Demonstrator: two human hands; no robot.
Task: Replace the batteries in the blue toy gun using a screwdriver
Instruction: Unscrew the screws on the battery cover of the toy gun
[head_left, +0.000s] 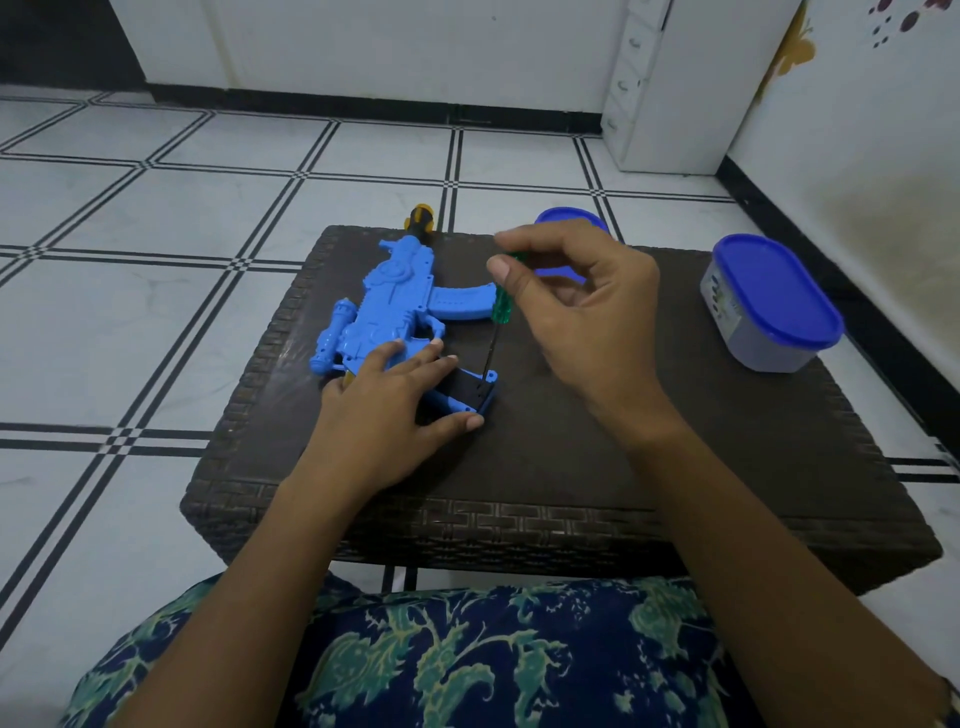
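Down low, left hand (387, 410) flat-fingered pressing blue toy gun (387, 306), right hand (576, 312) pinching green screwdriver (503, 304) upright

Between the fingers of the right hand (582, 317) the screwdriver (503, 304) handle is green. Under the left hand (384, 415) fingers the toy gun (384, 306) is blue and the table (571, 457) is dark brown weave. Right of them the tub (763, 348) is grey, blue-lidded.
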